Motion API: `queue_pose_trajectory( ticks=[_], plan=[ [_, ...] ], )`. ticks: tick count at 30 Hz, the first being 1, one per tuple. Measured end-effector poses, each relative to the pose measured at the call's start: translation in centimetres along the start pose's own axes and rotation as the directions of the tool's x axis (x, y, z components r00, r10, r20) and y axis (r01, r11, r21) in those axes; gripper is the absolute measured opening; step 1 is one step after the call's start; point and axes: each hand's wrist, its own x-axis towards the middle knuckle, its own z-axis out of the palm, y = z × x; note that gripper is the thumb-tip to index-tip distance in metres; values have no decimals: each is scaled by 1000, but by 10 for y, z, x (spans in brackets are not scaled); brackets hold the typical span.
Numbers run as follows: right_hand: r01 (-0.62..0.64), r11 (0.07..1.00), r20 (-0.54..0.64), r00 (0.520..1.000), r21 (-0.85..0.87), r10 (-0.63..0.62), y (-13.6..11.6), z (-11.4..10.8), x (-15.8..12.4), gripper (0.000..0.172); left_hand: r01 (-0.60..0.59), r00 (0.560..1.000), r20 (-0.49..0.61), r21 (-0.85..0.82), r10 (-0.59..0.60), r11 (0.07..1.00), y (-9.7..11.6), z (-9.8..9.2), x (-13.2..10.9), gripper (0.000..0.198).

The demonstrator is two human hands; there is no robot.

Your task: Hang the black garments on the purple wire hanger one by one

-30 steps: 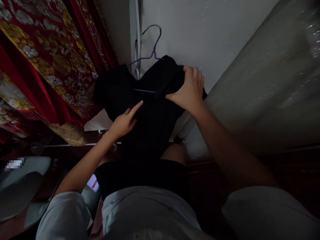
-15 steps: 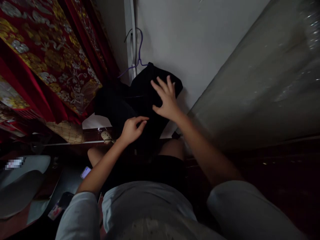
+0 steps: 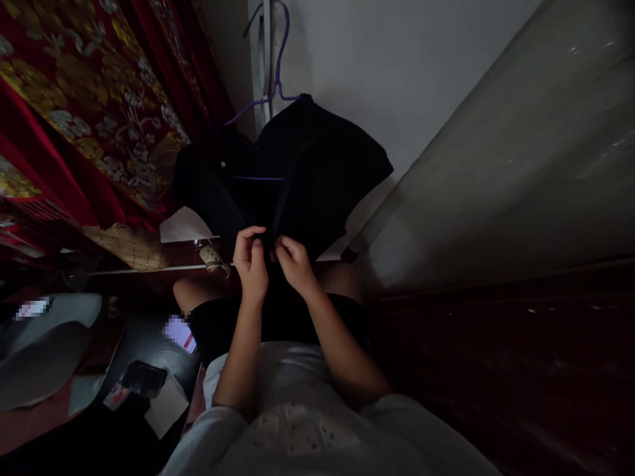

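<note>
A black shirt (image 3: 322, 178) with its front parted in a V at the neck hangs on a purple hanger (image 3: 278, 86) in front of me. At the lower end of the V, my left hand (image 3: 251, 261) is closed on the shirt's left front edge, thumb and index finger pinched together. My right hand (image 3: 294, 263) grips the other front edge close beside it, its fingers curled inward. What lies between the fingertips is too dark and small to make out. The hanger's lower bar shows inside the neck opening.
Red embroidered cloth (image 3: 99, 119) hangs at the left. A plastic-covered panel (image 3: 486, 158) slopes on the right. Below the shirt lies a beige clog (image 3: 212, 258). A lit phone (image 3: 181, 334) and a dark phone-like object (image 3: 143, 378) rest on a dark surface at lower left.
My right hand has come down from the shirt's shoulder to the front edge, beside my left hand. Its spread fingers have closed. The shirt's right side now spreads wider, and the view has shifted downward.
</note>
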Motion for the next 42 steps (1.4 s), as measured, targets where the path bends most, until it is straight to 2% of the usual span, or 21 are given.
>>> queue_pose_trajectory(
  ticks=[3,7,9,12,16,18,23,27,31,34,36,38,40,42],
  plan=[
    [-25,998,-7,1000,54,25,0,-2,-4,33,-11,999,53,-35,13,999,10,3,-1,23],
    [25,994,-37,999,103,-21,-5,-13,-6,22,-12,997,78,-139,23,990,12,10,-6,23],
    [62,997,-13,998,55,-62,-7,-18,-7,24,-13,995,90,-190,30,982,8,13,-7,24],
    [101,994,25,995,-49,-100,-8,-23,-9,25,-57,994,78,-173,72,983,1,13,-8,27],
    [113,988,-11,993,-106,-115,-8,-20,-12,32,-148,987,49,-109,154,983,-2,13,-8,25],
    [120,987,-3,993,-110,-121,-9,-15,-13,37,-143,988,39,-112,148,983,-1,14,-10,25],
    [79,995,-15,997,-69,-80,-12,-8,-12,32,-12,997,66,-303,34,953,0,17,-12,35],
    [-20,998,16,1000,54,19,-12,-10,-11,36,203,979,122,-497,-164,844,1,25,-11,50],
    [-43,988,10,999,150,42,-11,-19,-11,41,454,889,261,-613,-377,647,0,33,-12,55],
    [-93,985,110,991,145,77,-12,-26,-10,52,557,829,373,-615,-416,559,-3,32,-10,49],
    [-131,983,197,975,125,105,-13,-29,-10,58,563,827,386,-589,-410,581,-5,29,-8,38],
    [-153,982,248,961,112,121,-13,-29,-10,61,517,856,336,-542,-393,662,-7,24,-6,33],
    [-140,988,221,968,65,123,-13,-29,-10,63,429,903,230,-479,-362,766,-9,19,-5,32],
    [-95,995,120,988,-35,98,-12,-31,-10,62,330,944,122,-399,-307,856,-11,15,-4,32]
  ],
)
